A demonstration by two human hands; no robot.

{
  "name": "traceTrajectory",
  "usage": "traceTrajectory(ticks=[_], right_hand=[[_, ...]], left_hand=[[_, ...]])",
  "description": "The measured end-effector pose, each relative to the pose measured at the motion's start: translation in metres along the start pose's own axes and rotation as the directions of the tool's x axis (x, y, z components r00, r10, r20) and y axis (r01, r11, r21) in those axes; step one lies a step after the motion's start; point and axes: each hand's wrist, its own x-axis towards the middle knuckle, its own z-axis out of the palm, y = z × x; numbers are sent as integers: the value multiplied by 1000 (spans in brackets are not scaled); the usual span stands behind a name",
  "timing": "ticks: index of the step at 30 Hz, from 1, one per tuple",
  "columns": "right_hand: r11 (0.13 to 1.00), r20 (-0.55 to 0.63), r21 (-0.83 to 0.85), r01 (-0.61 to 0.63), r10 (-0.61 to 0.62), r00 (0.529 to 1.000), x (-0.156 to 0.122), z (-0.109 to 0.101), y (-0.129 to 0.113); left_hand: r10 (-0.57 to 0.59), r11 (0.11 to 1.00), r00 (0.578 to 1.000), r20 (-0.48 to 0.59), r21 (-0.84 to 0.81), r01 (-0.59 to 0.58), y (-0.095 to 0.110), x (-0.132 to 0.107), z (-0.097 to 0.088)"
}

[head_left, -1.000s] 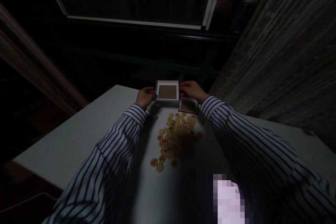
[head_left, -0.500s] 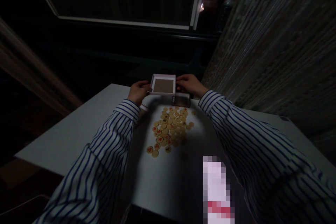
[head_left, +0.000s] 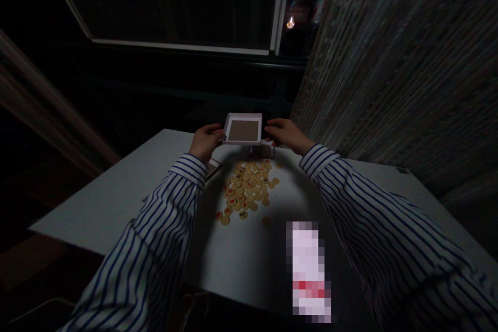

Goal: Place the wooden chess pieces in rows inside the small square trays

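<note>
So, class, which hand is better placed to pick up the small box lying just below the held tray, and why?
Probably the right hand: the small box lies under the right side of the tray, close beneath that hand, while the left hand grips the tray's opposite corner, farther off.

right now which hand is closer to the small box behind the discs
Right. The right hand sits just up and right of the small box; the left hand is farther off, at the left edge of the white tray.

hands: 2 | box trays: 2 | round pieces: several dozen | table: 1
</note>
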Motion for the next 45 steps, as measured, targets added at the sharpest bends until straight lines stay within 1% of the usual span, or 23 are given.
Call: traceTrajectory(ticks=[4, 8, 11, 15, 21, 25, 32, 40, 45], right_hand=[[995, 24, 85, -57, 55, 998, -21, -2, 3], [990, 10, 123, -69, 68, 998, -40, -8, 7], [987, 17, 140, -76, 75, 997, -50, -16, 13], [976, -7, 201, -81, 84, 996, -62, -29, 22], [962, -33, 261, -80, 91, 995, -82, -45, 30], [958, -66, 277, -77, 99, 993, -95, -54, 40], [958, -116, 281, -58, 94, 989, -117, -67, 57], [966, -179, 256, -32, 80, 981, -138, -73, 71], [968, -210, 249, -19, 74, 975, -151, -74, 79]], left_hand=[[9, 1000, 1000, 26, -15, -8, -3, -13, 10], [4, 1000, 999, 48, -15, -3, -4, -26, 21], [2, 1000, 996, 90, -1, -2, -6, -33, 29], [6, 1000, 990, 142, 6, -6, -12, -38, 40], [-25, 1000, 979, 201, 16, 22, -16, -54, 56], [-11, 1000, 967, 253, 19, 6, -20, -69, 65], [28, 998, 950, 312, 48, -45, -34, -89, 78], [43, 996, 936, 351, 61, -68, -45, -108, 86], [33, 996, 924, 381, 62, -61, -55, -116, 90]])
